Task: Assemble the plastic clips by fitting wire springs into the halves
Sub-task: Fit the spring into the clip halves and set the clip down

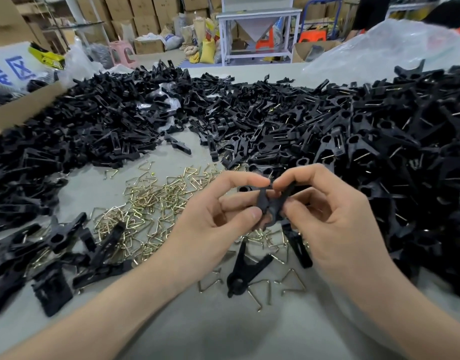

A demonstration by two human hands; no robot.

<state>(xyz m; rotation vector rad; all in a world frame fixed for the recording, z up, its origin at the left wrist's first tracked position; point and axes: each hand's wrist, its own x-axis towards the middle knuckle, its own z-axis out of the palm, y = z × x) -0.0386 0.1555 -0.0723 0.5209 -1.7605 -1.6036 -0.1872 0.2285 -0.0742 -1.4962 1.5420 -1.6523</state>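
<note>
Left hand [218, 211] and right hand [327, 203] both pinch clip halves [271, 201]; light, stiff plastic, grip near pivot.

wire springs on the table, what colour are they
Pale gold, brassy metal; the wire springs show best in the head view, left of the hands.

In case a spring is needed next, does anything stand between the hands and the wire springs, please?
Nothing visible: the wire springs lie uncovered on the table beside the left hand, which with the right hand grips the clip halves.
</note>
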